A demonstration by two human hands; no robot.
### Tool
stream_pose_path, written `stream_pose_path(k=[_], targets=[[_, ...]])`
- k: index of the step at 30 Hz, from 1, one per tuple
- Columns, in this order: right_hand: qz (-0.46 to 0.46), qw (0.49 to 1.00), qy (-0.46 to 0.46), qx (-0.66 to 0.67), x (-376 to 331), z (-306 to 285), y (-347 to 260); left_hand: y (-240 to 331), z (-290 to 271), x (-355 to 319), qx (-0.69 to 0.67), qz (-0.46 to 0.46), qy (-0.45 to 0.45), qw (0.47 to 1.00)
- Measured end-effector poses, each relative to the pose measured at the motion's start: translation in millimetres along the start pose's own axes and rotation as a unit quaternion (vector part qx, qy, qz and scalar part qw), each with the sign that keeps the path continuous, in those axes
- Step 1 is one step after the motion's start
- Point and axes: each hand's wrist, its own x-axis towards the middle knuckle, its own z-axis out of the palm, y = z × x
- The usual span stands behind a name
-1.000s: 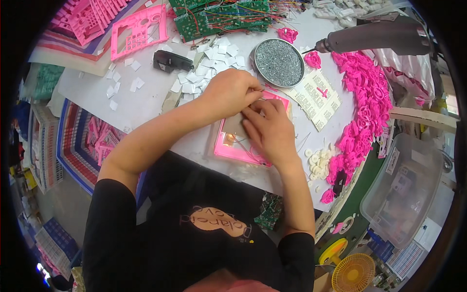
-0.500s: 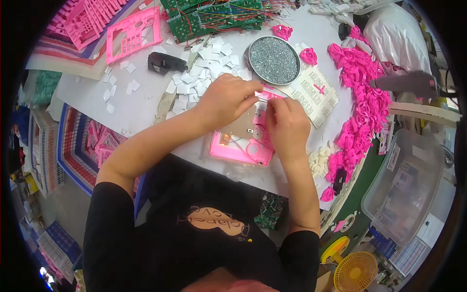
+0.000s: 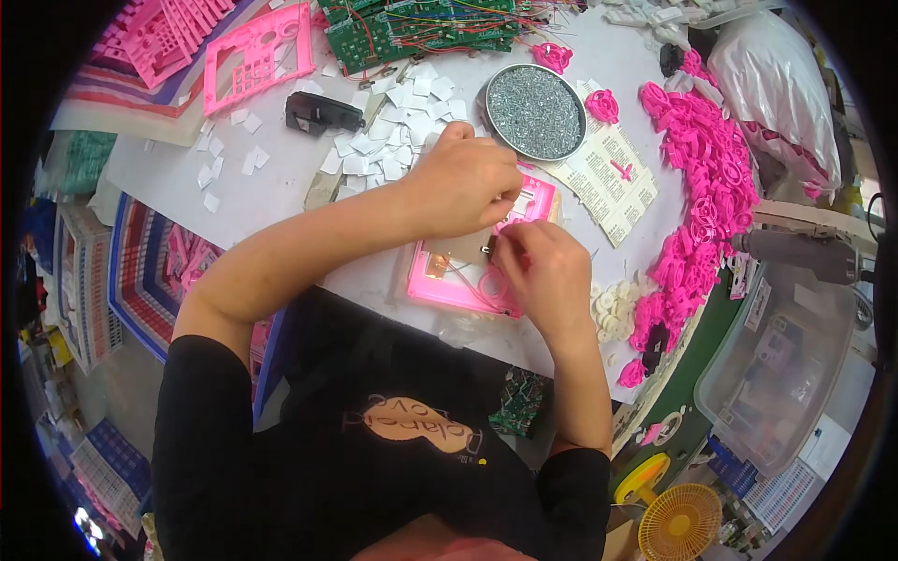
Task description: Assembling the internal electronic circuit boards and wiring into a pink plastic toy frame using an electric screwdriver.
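Note:
A pink plastic housing [image 3: 458, 294] lies tilted on the table before me, with a brown board [image 3: 465, 249], thin wires and a round opening inside it. Over its far part is my left hand [image 3: 465, 182], its fingers curled together; what they pinch, if anything, is hidden. My right hand [image 3: 550, 276] is lower, at the housing's right side. Its thumb and fingers are pressed together close to the board's edge, and I cannot make out what is between them. Just beyond both hands stands a round metal dish [image 3: 535, 110] full of small screws.
White square pieces [image 3: 398, 131] lie heaped left of the dish, near a black plastic part [image 3: 323, 114]. Green circuit boards [image 3: 421, 37] with wires are stacked behind. Right of a printed sheet [image 3: 608, 178] runs a pile of pink parts [image 3: 697, 159]. A grey power tool [image 3: 795, 254] is at far right.
My hands, close together over the housing's far part before, have moved apart. The right came down toward the board's edge. The grey tool at the right swung lower.

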Motion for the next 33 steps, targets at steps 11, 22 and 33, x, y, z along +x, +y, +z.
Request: stream_pose_path(k=[11,22,33], targets=[[-0.043,0.983,-0.092,-0.155,12,-3,-18,-7,3,0,-0.019,0.018,0.018,0.999],[0.049,0.995,0.027,-0.087,-8,-2,-15,3,0,22,0.089,0.103,-0.174,0.975],[-0.005,0.984,-0.052,-0.172,8,-17,-15,27,-18,53,0.112,-0.012,-0.291,0.95]])
